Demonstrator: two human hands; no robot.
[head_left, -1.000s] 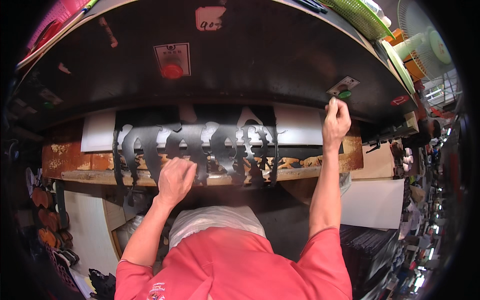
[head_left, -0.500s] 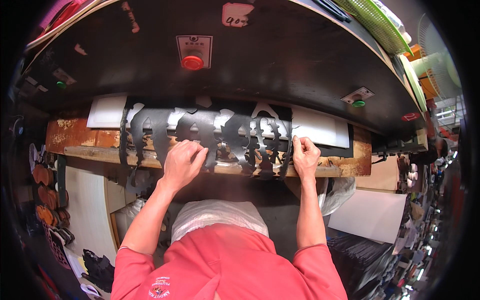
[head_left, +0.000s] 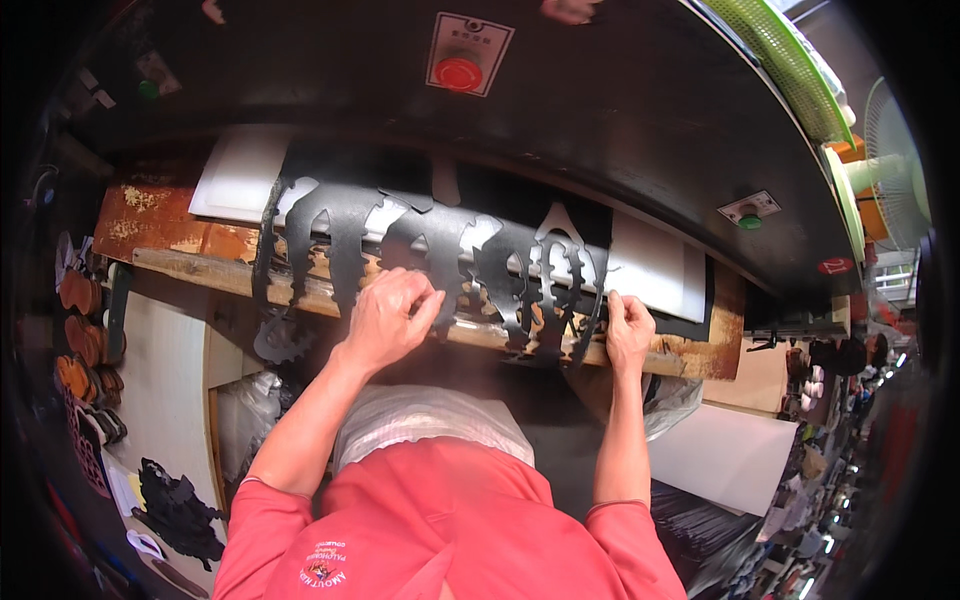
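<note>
A black leather-like sheet (head_left: 340, 222), cut through with scalloped openings, drapes over the front edge of the work surface in ragged strips. Over its middle strips, my left hand (head_left: 393, 315) is closed with fingers curled and thumb against them; what it grips is hidden. At the sheet's right edge my right hand (head_left: 630, 335) pinches the border strip between thumb and fingers. A white board (head_left: 655, 265) lies beneath the sheet and shows on both sides of it.
Above the work surface hangs a dark machine panel (head_left: 330, 80) with a red button (head_left: 458, 74) and green buttons, one (head_left: 750, 221) at right. The bed's worn wooden edge (head_left: 190, 268) runs along the front. A pale board (head_left: 735, 455) rests low at right; brown sole-shaped pieces (head_left: 85, 335) stand at left.
The view has tilted and shifted, so the panel and sheet sit differently in the picture. Both hands keep nearly the same places on the sheet.
</note>
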